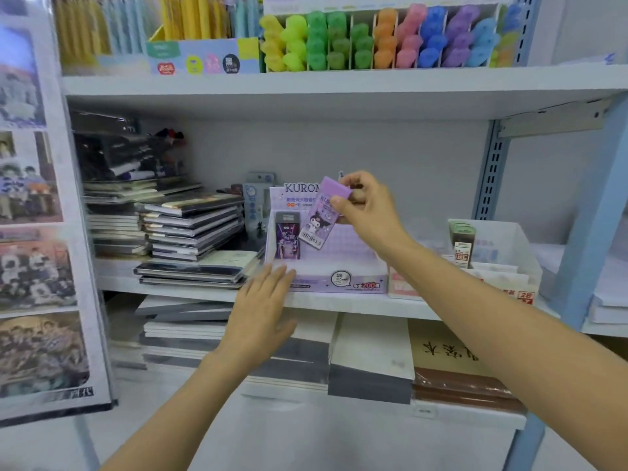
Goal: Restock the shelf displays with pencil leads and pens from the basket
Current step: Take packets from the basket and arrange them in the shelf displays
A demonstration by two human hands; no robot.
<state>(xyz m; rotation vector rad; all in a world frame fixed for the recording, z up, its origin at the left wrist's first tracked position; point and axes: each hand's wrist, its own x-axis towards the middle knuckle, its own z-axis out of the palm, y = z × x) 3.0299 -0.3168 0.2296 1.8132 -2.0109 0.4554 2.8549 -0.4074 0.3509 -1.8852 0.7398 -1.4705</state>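
A white shelf (176,289) is spanned across the view, and a rack of coloured highlighters (384,39) is ranged on the board above. A stack of notebooks (190,226) is piled at its left. A purple display box (339,283) is set at the front edge, mid-shelf. The left hand (261,311) is held flat with straight fingers, its tips laid at the box's front left corner. A lilac lead case (319,215) is pinched at its top by the right hand (367,212) and held tilted above the box. One dark case (287,237) is stood upright inside, at the left.
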